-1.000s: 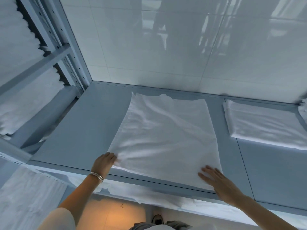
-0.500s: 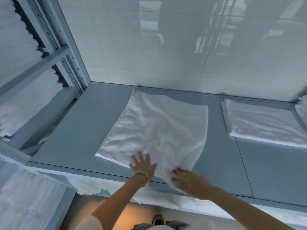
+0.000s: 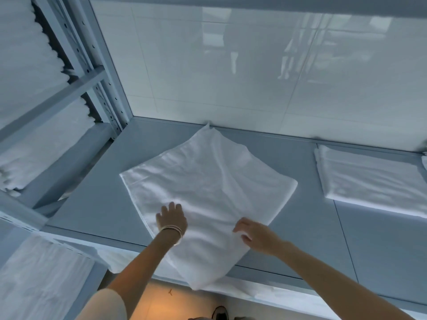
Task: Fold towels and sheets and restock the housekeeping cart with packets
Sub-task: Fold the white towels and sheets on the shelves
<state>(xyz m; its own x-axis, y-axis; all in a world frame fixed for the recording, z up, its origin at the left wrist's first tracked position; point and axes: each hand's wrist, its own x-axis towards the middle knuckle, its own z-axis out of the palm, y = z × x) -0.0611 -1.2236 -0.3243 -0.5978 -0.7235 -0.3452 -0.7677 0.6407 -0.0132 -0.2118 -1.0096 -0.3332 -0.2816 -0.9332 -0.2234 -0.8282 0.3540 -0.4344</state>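
The white towel [image 3: 208, 192] lies skewed on the grey shelf [image 3: 92, 204], its 6 o'clock corner overhanging. Left hand [image 3: 172, 218] presses flat, fingers spread; right hand [image 3: 256, 234] pinches its edge. Tugged further, it may slide off.

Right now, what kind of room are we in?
Likely a linen or housekeeping storeroom: grey metal shelving, stacked white linens on the side racks, a folded sheet, and a white towel being folded.

Grey metal shelving [image 3: 97, 199] stands against a glossy white tiled wall [image 3: 231, 72].
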